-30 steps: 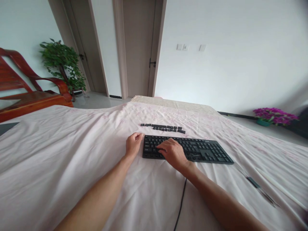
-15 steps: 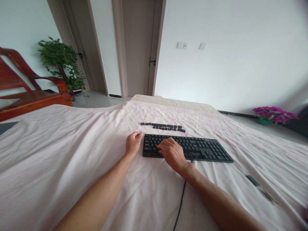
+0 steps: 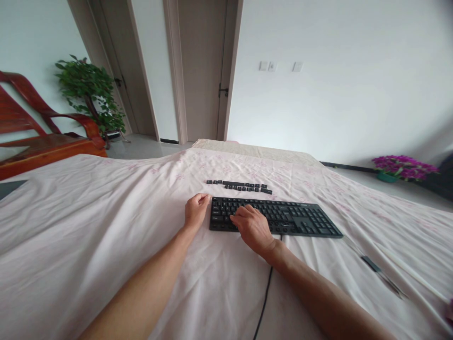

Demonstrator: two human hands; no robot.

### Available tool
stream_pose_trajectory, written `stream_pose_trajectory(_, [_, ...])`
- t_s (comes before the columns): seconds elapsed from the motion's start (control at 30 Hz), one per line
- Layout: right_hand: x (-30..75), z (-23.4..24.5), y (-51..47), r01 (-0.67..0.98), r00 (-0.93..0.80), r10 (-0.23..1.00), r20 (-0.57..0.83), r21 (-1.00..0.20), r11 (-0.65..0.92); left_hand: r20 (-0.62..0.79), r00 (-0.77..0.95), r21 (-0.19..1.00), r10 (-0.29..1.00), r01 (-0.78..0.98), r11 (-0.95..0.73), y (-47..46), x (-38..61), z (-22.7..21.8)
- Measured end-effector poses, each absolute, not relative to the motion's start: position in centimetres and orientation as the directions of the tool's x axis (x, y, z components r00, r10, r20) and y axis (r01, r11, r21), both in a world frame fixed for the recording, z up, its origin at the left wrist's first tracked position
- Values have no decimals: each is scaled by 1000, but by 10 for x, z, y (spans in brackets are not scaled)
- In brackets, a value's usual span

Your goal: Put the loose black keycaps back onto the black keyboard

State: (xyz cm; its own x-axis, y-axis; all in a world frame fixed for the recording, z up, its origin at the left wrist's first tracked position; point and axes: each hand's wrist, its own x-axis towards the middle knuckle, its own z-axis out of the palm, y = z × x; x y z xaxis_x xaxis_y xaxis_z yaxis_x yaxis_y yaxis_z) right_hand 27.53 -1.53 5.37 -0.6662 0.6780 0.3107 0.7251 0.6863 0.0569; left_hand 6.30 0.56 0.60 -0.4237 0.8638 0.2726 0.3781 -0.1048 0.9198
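Observation:
A black keyboard (image 3: 300, 219) lies across the cloth in front of me, with bare key positions along its near edge. My left hand (image 3: 197, 210) is closed, thumb and fingers pressed together, at the keyboard's far left corner. Over the left part of the keys, my right hand (image 3: 252, 227) has its fingers bent and drawn together, fingertips down among the keys. What either hand pinches is hidden or too small to make out. Beyond the keyboard, several loose black keycaps lie in two rows, with a long space bar keycap (image 3: 233, 183) among them.
A pale patterned cloth (image 3: 141, 264) with folds covers the surface. Tweezers with a dark grip (image 3: 371, 263) lie to the right. The keyboard's cable (image 3: 266, 297) runs toward me under my right wrist. A wooden chair (image 3: 53, 141), a green plant (image 3: 87, 89) and purple flowers (image 3: 405, 165) stand farther off.
Hardly anything differs. My right hand's fingers have shifted slightly over the keys, while the left hand stays at the keyboard's corner. The whole view has moved a touch.

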Motion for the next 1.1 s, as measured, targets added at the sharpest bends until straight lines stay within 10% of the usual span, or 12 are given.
stream_pose_trajectory(0.43, [280, 58, -26, 732, -670, 704, 236, 52, 679, 273, -425, 923, 863, 370, -109, 7, 63, 2])
stream_pose_trajectory(0.73, [269, 72, 51, 829, -453, 814, 365, -162, 535, 267, -427, 925, 864, 364, -106, 9, 63, 1])
stream_pose_trajectory(1.1, [214, 59, 128, 871, -490, 813, 313, 133, 473, 258, -418, 928, 871, 358, -103, 11, 62, 0])
